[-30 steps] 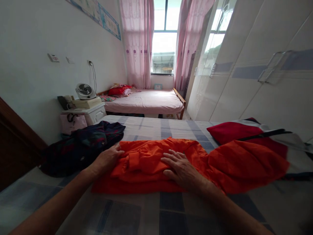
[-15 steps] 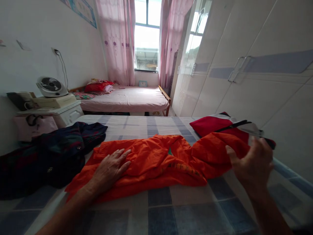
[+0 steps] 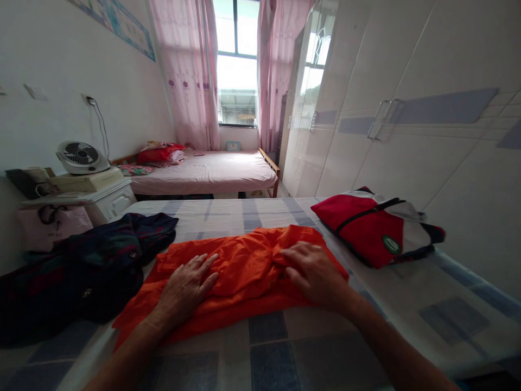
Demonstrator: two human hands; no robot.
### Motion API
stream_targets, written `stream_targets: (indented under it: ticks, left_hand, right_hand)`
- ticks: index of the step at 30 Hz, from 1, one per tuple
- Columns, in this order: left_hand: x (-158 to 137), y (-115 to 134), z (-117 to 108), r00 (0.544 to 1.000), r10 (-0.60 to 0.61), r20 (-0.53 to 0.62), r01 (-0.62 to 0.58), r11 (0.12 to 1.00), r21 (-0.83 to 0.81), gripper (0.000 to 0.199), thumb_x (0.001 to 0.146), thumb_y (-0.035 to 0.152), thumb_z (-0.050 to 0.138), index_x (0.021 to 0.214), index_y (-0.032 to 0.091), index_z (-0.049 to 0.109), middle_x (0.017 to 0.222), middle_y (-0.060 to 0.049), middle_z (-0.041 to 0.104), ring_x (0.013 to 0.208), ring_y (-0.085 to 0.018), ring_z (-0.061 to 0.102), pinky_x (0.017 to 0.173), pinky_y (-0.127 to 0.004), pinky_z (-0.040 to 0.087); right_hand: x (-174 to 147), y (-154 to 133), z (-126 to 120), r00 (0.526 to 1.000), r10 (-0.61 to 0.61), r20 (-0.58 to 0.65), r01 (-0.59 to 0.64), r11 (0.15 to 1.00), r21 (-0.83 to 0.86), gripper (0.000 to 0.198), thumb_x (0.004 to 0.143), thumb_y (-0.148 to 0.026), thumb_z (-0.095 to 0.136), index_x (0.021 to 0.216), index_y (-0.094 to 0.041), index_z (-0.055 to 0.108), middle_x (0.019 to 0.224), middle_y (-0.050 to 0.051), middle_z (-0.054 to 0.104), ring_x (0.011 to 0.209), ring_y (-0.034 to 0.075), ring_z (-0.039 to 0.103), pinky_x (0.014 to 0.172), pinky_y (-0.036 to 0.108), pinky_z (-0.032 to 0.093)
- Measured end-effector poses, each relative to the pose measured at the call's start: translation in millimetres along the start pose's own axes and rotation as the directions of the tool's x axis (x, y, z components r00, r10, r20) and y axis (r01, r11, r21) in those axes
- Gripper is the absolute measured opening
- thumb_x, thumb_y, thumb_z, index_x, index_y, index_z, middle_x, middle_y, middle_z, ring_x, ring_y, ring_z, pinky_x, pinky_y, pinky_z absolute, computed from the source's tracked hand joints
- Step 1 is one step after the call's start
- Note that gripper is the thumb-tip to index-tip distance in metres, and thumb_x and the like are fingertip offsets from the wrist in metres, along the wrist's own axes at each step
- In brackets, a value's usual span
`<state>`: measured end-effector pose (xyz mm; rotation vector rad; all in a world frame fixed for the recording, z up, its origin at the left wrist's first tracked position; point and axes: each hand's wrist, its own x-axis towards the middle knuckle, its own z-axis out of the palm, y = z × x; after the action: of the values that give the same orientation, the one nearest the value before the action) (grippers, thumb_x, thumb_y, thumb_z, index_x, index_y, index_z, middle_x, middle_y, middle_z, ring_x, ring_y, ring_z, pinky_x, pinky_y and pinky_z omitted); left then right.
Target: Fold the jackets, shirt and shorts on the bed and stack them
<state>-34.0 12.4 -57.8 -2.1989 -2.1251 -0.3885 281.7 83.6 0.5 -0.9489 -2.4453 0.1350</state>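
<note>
Both hands are touching orange cloth: the left hand (image 3: pixel 185 288) is lying palm down, fingers slightly spread, gripping nothing; the right hand (image 3: pixel 315 270) is bending its fingers onto the other end, and from where I'm standing I can't tell whether they are pinching a fold. That orange garment (image 3: pixel 244 263) is lying, folded over and creased, on a checked bed (image 3: pixel 268 342), between a dark garment (image 3: pixel 109 271) and a red-and-white bundle (image 3: pixel 366 231). To my eye it is looking light, thin and soft, perhaps a little slick, and nothing fragile; both folded ends, supported from underneath, would be offering the surest hold. No legible writing is showing on it. The bundle is bearing a green badge (image 3: pixel 391 244), its pale lettering too small for reading. Beyond, a fan (image 3: pixel 83 157) is sitting on a box (image 3: pixel 93 182), and a clock (image 3: pixel 233 146) is standing below the window (image 3: pixel 238 81).
</note>
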Motion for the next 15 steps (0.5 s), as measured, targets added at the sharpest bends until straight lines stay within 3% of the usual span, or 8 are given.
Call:
stream_targets:
  ticks: [2,4,6,8,10,11,13,15]
  left_hand:
    - [-0.1,0.0,0.5,1.0,-0.013,0.006,0.013,1.0,0.028,0.053,0.092,0.047,0.031,0.138,0.023,0.042,0.14,-0.009,0.049,0.131,-0.024,0.041,0.106,-0.043,0.034]
    - [-0.2,0.9,0.1,1.0,-0.027,0.01,0.027,0.999,0.038,0.053,0.093,0.047,0.031,0.139,0.024,0.041,0.141,-0.009,0.048,0.131,-0.024,0.041,0.106,-0.043,0.034]
    - [-0.4,2.6,-1.2,0.999,-0.041,0.018,0.04,0.999,0.036,0.052,0.093,0.046,0.031,0.139,0.024,0.041,0.141,-0.009,0.048,0.131,-0.025,0.041,0.106,-0.045,0.034]
    - [-0.5,4.7,-3.4,0.998,-0.048,0.031,0.047,0.998,0.031,0.052,0.093,0.045,0.032,0.14,0.024,0.04,0.141,-0.01,0.047,0.132,-0.026,0.04,0.106,-0.046,0.033]
    - [-0.7,6.8,-5.7,0.997,-0.063,0.036,0.062,0.998,0.027,0.052,0.093,0.045,0.033,0.14,0.023,0.041,0.142,-0.011,0.047,0.132,-0.027,0.04,0.106,-0.047,0.033]
    - [-0.8,7.7,-6.6,0.997,-0.068,0.034,0.067,0.997,0.025,0.052,0.092,0.045,0.034,0.139,0.023,0.041,0.142,-0.011,0.047,0.132,-0.027,0.04,0.107,-0.047,0.032]
    - [-1.1,8.9,-7.6,0.997,-0.07,0.023,0.069,0.997,0.017,0.052,0.092,0.045,0.035,0.139,0.023,0.042,0.141,-0.012,0.048,0.131,-0.027,0.041,0.107,-0.047,0.032]
    - [-1.6,9.2,-7.4,0.998,-0.065,0.008,0.065,0.998,0.0,0.052,0.092,0.045,0.036,0.138,0.022,0.044,0.14,-0.012,0.049,0.13,-0.028,0.042,0.106,-0.047,0.033]
  right_hand:
    - [-0.5,-6.2,20.9,0.971,-0.081,0.223,0.079,0.997,0.016,0.035,0.091,-0.027,0.04,0.117,-0.022,0.063,0.123,0.008,0.062,0.117,0.023,0.052,0.104,0.042,0.033]
    - [-3.1,-4.5,25.4,0.959,-0.078,0.272,0.053,0.994,0.098,0.039,0.094,-0.028,0.033,0.116,-0.02,0.064,0.123,0.008,0.062,0.118,0.022,0.052,0.105,0.04,0.034]
    - [-5.9,3.7,13.0,0.984,0.029,0.173,-0.062,0.981,0.184,0.041,0.095,-0.031,0.029,0.113,-0.02,0.064,0.118,0.006,0.065,0.113,0.02,0.056,0.1,0.035,0.039]
    - [-9.4,20.3,-6.1,0.966,0.252,-0.051,-0.237,0.949,0.205,0.04,0.094,-0.035,0.031,0.11,-0.021,0.064,0.113,0.006,0.067,0.105,0.019,0.06,0.094,0.032,0.043]
    - [-14.8,46.0,-19.5,0.844,0.471,-0.255,-0.446,0.882,0.153,0.038,0.089,-0.039,0.039,0.111,-0.018,0.062,0.114,0.009,0.065,0.103,0.022,0.061,0.092,0.034,0.045]
    - [-18.2,61.2,-22.1,0.779,0.564,-0.276,-0.552,0.824,0.126,0.041,0.086,-0.041,0.043,0.114,-0.016,0.061,0.115,0.012,0.064,0.103,0.024,0.061,0.092,0.035,0.045]
    - [-25.0,90.6,-19.8,0.682,0.722,-0.117,-0.712,0.692,0.119,0.051,0.082,-0.046,0.049,0.118,-0.012,0.058,0.115,0.016,0.064,0.104,0.028,0.061,0.091,0.037,0.046]
    - [-29.4,110.7,-12.6,0.609,0.785,0.118,-0.79,0.585,0.184,0.057,0.079,-0.051,0.052,0.117,-0.009,0.059,0.116,0.018,0.064,0.107,0.028,0.06,0.091,0.036,0.046]
